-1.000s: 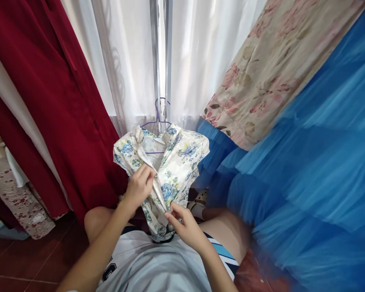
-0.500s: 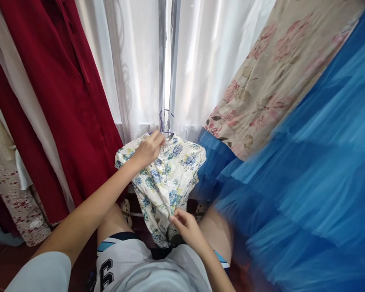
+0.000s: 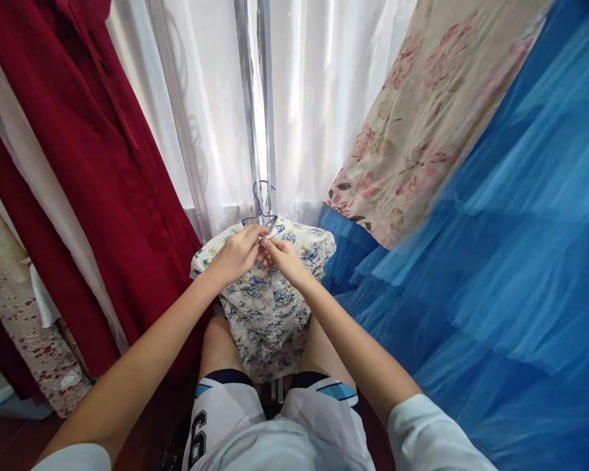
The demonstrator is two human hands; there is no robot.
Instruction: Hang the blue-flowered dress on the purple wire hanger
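A white shirt (image 3: pixel 269 327) with blue and yellow flowers hangs before me on a thin purple hanger (image 3: pixel 256 199). Both hands meet at the front of its neckline. My left hand (image 3: pixel 238 255) pinches the cloth just under the collar, fingers bent. Right against it, my right hand (image 3: pixel 282 256) has its thumb and fingers closed on the same front edge. Whether a button lies between the fingertips is hidden. The lower part of the shirt drapes between my knees.
Dark red garments (image 3: pixel 93 163) hang on the left. To the right are a beige floral cloth (image 3: pixel 422 131) and a blue tulle skirt (image 3: pixel 510 275). White curtains (image 3: pixel 309 98) and a metal upright (image 3: pixel 267 91) stand behind the shirt. A plastic box (image 3: pixel 10 399) sits at lower left.
My right hand has risen from the shirt's lower front to the neckline, joining my left hand. The shirt's lower part now spreads wider between my legs. The view has shifted slightly.
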